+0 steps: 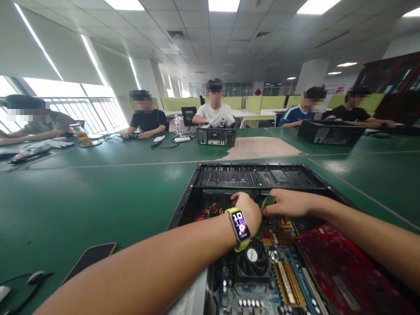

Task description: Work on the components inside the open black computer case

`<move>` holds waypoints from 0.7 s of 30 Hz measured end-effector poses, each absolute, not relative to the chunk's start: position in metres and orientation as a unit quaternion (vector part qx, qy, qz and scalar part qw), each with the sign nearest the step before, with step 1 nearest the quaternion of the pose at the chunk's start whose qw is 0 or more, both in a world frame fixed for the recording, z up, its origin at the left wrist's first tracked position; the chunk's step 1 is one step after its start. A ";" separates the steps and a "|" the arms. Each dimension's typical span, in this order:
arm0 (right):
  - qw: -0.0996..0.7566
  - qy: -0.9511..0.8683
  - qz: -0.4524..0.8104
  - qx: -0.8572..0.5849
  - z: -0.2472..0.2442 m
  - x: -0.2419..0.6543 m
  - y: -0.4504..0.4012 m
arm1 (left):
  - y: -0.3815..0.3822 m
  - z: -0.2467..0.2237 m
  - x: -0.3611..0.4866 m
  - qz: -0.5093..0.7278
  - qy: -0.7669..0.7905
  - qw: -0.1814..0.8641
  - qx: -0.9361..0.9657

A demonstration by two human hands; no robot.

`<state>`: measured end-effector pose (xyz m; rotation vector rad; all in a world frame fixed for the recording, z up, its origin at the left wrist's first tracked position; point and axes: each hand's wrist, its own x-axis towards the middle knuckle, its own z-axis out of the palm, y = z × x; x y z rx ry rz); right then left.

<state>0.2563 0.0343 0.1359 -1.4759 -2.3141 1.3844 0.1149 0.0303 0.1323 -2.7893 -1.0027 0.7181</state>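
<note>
Both of my hands are inside an open black computer case lying on its side. My right hand pinches a thin green strip, perhaps a circuit board. Close against the strip's near side is my left hand, with a smartwatch on its wrist. Its fingers look curled, though most are hidden, and what they grip does not show. Below the hands lies the motherboard with a black cooling fan and a gold heatsink. A red graphics card sits under my right forearm.
Coloured power cables bunch inside the case, left of my hands. A phone lies on the green table to the left. Across it, a co-worker in gloves works at another computer case; several other people sit around.
</note>
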 end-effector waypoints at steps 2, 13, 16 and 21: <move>0.039 -0.757 0.441 -0.481 0.132 0.257 0.035 | 0.037 0.138 0.110 0.247 -0.306 0.013 -0.919; 0.006 -0.812 0.297 -0.503 0.114 0.247 0.032 | 0.059 0.139 0.093 0.258 -0.295 -0.041 -0.919; -0.082 -0.842 0.137 -0.515 0.103 0.243 0.031 | 0.055 0.128 0.100 0.253 -0.297 -0.031 -0.920; -0.130 -0.823 0.075 -0.548 0.091 0.225 0.027 | 0.055 0.117 0.104 0.243 -0.318 -0.010 -0.916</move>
